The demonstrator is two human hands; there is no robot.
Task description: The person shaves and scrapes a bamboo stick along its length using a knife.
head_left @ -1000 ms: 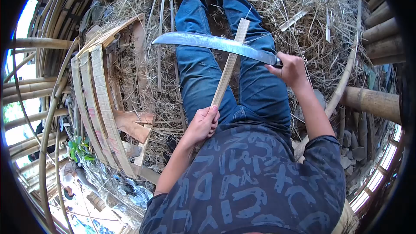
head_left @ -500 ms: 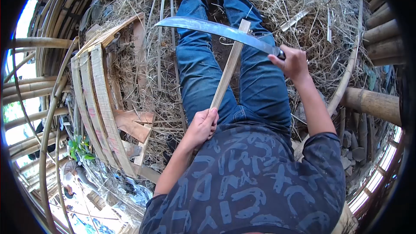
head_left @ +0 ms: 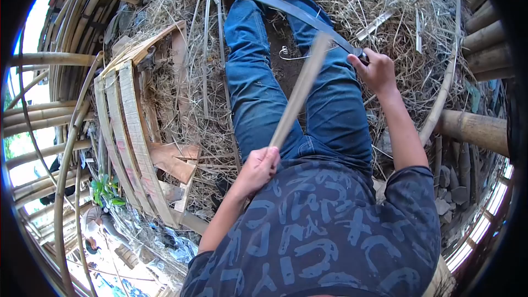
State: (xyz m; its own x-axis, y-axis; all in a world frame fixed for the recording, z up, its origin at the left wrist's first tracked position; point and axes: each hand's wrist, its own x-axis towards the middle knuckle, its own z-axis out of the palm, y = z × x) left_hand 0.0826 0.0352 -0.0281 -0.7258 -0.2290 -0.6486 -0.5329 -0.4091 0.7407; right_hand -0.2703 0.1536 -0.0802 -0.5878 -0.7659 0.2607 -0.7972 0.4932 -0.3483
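Observation:
My left hand (head_left: 258,170) is closed around the near end of a slim wooden stick (head_left: 301,89), held in front of my waist. The stick slants up and to the right over my legs, its far end blurred. In my right hand (head_left: 377,70) is the dark handle of a machete (head_left: 297,15), gripped over my right knee. Its long curved blade points up and to the left, past the far end of the stick. In this view a gap shows between blade and stick.
A slatted wooden crate (head_left: 132,115) stands to my left, with loose board pieces beside it. Shavings (head_left: 379,0) cover the ground around my legs. Bamboo poles (head_left: 476,132) frame both sides. Another person (head_left: 96,223) is at the lower left, beyond the poles.
The machete has moved forward, off the stick it was lying across, and its blade has tilted. The stick's far end has shifted slightly right and blurs.

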